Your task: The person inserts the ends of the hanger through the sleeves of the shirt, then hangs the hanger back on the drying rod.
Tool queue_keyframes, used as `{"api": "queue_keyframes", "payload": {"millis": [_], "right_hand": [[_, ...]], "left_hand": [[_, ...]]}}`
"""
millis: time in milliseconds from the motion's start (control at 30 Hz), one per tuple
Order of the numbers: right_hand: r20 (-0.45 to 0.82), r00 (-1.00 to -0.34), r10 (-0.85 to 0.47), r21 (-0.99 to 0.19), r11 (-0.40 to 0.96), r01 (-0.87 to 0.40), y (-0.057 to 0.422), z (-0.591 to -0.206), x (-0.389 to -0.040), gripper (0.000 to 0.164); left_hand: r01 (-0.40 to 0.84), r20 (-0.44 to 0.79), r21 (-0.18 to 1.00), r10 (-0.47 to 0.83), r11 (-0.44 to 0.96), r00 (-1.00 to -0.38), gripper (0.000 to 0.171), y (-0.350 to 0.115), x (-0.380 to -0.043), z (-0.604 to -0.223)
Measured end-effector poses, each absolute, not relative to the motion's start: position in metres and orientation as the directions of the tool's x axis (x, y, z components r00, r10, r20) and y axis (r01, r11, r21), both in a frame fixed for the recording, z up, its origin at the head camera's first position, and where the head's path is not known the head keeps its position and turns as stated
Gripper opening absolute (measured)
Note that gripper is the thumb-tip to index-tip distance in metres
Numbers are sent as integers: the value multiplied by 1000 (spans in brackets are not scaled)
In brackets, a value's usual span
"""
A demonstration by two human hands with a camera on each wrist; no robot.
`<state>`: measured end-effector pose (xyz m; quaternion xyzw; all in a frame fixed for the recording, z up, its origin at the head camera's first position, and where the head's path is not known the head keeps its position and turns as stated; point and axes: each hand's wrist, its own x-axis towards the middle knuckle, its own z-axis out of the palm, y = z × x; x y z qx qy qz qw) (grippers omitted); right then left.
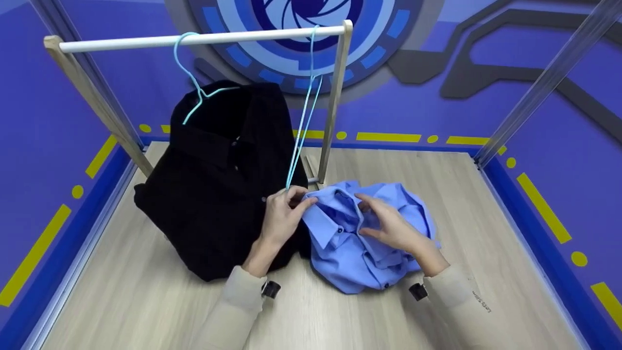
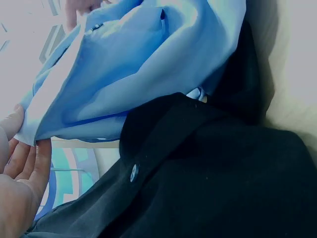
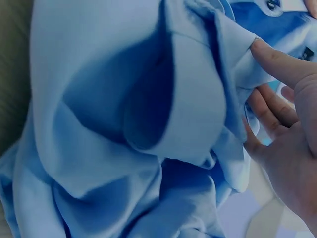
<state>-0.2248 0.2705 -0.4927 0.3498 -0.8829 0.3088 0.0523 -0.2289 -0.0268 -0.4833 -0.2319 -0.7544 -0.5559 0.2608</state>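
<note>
My left hand [image 1: 284,216] pinches the collar corner of a crumpled light blue shirt [image 1: 345,272] between thumb and fingers. In the left wrist view, that thumb lies on one side of the shirt collar [image 2: 54,96] and the fingers on the other. A pale blue hanger [image 1: 311,87], seen nearly edge-on, reaches down to my left fingertips. At the shirt's other front edge is my right hand [image 1: 391,226], its thumb and fingers spread apart. In the right wrist view, its fingertips touch the blue cloth [image 3: 198,104]. Dark buttons show at the collar and front.
A black shirt [image 1: 218,194] hangs from a second pale blue hanger [image 1: 197,80], just left of my left hand. Both hooks sit on the white rail [image 1: 146,43] of a wooden-legged stand. Blue panel walls enclose the wood-grain tabletop [image 1: 476,253].
</note>
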Motion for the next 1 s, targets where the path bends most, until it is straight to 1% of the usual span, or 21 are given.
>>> {"api": "queue_keyframes", "payload": {"millis": [133, 267, 400, 533, 633, 767, 867, 1000], "right_hand": [[339, -740, -581, -477, 572, -667, 266, -497, -225, 77], [415, -714, -564, -438, 564, -700, 264, -499, -224, 65], [522, -647, -557, -386, 522, -761, 266, -498, -226, 51], [606, -580, -545, -352, 469, -810, 271, -492, -229, 41], [653, -564, -505, -352, 457, -817, 276, -483, -229, 34], [718, -562, -410, -368, 463, -807, 283, -470, -229, 27], [755, -550, -358, -368, 462, -807, 287, -462, -229, 28], [768, -545, -337, -365, 470, -804, 287, -455, -228, 28]], "left_hand": [[629, 639, 737, 49, 246, -768, 17, -26, -227, -482], [629, 639, 743, 39, 231, -769, 17, -25, -226, -482], [639, 649, 735, 37, 228, -760, 18, -24, -226, -480], [642, 654, 731, 32, 232, -756, 17, -24, -226, -480], [642, 652, 733, 35, 225, -757, 15, -26, -226, -480], [638, 642, 746, 46, 192, -765, 12, -28, -228, -479], [640, 641, 750, 56, 168, -766, 12, -30, -229, -480], [652, 648, 742, 83, 156, -757, 11, -29, -230, -483]]}}
